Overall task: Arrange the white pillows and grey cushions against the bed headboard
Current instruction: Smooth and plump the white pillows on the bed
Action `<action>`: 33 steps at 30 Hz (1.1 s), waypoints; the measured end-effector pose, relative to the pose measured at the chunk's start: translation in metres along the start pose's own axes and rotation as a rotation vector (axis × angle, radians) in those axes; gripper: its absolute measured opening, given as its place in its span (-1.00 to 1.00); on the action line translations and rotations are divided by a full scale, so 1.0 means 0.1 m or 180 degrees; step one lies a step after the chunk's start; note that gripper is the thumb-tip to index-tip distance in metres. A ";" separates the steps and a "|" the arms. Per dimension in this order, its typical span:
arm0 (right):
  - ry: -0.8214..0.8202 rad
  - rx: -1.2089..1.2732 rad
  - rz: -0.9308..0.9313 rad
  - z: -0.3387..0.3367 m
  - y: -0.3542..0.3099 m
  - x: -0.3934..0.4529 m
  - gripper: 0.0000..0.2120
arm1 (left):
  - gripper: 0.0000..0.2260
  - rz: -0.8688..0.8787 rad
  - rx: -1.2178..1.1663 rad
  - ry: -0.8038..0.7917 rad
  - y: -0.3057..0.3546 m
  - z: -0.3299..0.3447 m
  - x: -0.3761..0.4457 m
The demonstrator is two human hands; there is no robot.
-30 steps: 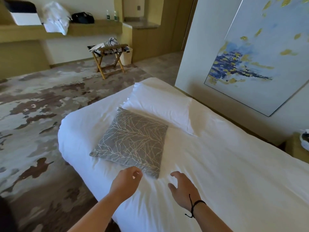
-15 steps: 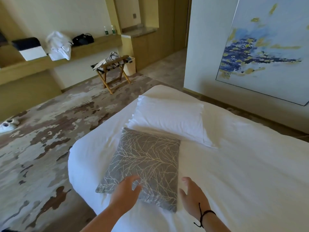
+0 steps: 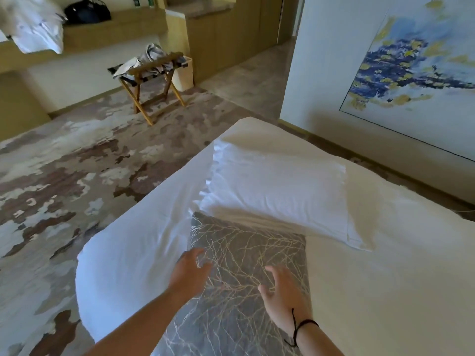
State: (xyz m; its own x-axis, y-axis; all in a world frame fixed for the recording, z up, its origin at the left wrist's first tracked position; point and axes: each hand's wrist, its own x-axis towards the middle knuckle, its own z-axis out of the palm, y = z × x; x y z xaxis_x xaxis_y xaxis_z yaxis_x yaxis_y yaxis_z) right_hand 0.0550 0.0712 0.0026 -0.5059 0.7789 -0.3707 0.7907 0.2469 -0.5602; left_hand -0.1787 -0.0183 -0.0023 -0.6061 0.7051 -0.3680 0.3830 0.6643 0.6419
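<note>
Grey cushion (image 3: 246, 278) flat, lengthwise toward pillow (image 3: 277, 199)

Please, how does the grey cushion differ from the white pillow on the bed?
The cushion is grey with a pale branch pattern; the pillow is plain white. The cushion lies nearer the person, under both hands, left and right; the pillow lies farther away, untouched. The pillow looks plumper and longer; the cushion looks flatter. Both lie flat on the white bed, and the cushion's far edge meets the pillow.
</note>
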 end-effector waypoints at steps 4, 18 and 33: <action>-0.0100 -0.0146 0.0203 0.19 -0.38 0.59 -0.53 | -0.57 -0.0141 -0.0042 0.0003 -0.24 -0.22 1.18; -0.0032 -0.0587 0.1203 0.22 -0.14 0.95 -0.57 | -0.20 -0.0612 -0.0264 -0.0726 -0.23 0.48 3.69; 0.0412 0.1244 0.1976 -0.08 -0.66 0.78 -0.55 | -0.62 0.0707 -0.0403 -0.0765 1.21 0.36 2.20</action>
State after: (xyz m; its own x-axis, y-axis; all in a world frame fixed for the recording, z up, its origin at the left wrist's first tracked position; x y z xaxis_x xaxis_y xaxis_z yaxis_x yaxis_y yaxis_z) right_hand -0.0338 0.1206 0.0162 0.0575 0.7760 -0.6281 0.7253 -0.4648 -0.5078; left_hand -0.2408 0.2257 -0.0294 -0.3305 0.8773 -0.3481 0.3886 0.4626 0.7968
